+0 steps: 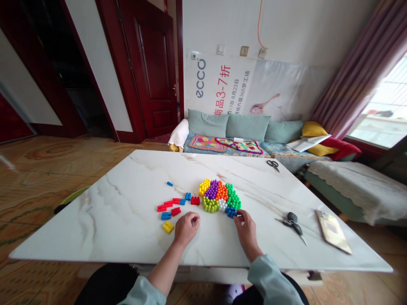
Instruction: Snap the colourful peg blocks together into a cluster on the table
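Observation:
On the marble table stands a cluster of small pieces grouped by colour: yellow (pixel 204 187), purple (pixel 211 189), orange (pixel 221 191), green (pixel 233 197), lime (pixel 210 205), white (pixel 222 206) and dark blue (pixel 231 212). My right hand (pixel 246 231) touches the dark blue group at its front right, fingers closed on a blue piece. My left hand (pixel 187 228) rests in front of the cluster, its fingers curled together; anything inside is too small to tell. Left of the cluster lie loose red pieces (pixel 164 206), blue pieces (pixel 165 216) and a yellow piece (pixel 168 227).
Black scissors (pixel 272 164) lie at the table's back right. Nearer on the right are dark-handled cutters (pixel 294 224) and a phone (pixel 333 231). The table's front edge (pixel 203 266) is close to my forearms. A sofa (pixel 229 144) stands beyond the table.

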### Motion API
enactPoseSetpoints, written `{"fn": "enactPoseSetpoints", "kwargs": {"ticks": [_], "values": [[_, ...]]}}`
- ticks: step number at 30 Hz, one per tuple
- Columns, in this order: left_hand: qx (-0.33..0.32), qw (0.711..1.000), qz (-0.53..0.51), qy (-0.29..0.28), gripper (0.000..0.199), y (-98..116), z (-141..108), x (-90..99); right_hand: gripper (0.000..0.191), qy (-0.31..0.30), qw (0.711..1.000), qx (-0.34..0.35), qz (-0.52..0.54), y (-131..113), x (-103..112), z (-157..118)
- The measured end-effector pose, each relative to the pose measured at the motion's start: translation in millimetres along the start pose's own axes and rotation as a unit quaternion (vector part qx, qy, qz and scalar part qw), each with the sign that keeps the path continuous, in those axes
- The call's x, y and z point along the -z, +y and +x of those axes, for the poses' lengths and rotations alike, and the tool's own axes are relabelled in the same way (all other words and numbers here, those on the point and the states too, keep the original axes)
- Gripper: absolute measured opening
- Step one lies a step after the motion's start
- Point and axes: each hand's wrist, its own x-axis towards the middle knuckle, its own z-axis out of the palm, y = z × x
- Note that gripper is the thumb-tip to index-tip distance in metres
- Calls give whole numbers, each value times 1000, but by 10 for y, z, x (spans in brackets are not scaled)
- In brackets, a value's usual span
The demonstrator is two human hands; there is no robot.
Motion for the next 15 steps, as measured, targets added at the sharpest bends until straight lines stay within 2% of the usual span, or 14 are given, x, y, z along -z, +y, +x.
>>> {"fn": "enactPoseSetpoints", "kwargs": {"ticks": [2, 4, 5, 7, 10, 13, 15], "values": [[6, 1000, -16, 8, 17, -14, 9, 1, 21, 51, 999, 16, 12, -93, -18, -55], [11, 999, -37, 16, 23, -39, 22, -1, 17, 73, 996, 32, 32, -255, -95, -157], [15, 999, -48, 21, 27, -53, 28, -2, 15, 54, 996, 42, 48, -359, -159, -223], [22, 997, -66, 33, 31, -82, 36, -4, 16, -50, 992, 68, 90, -593, -329, -366], [26, 995, -82, 47, 33, -111, 38, 0, 37, -178, 972, 80, 131, -915, -615, -545], [24, 994, -92, 55, 32, -116, 37, 10, 58, -220, 965, 89, 115, -1088, -820, -624], [24, 993, -98, 58, 32, -116, 39, 14, 57, -216, 968, 86, 100, -1113, -886, -637]]}}
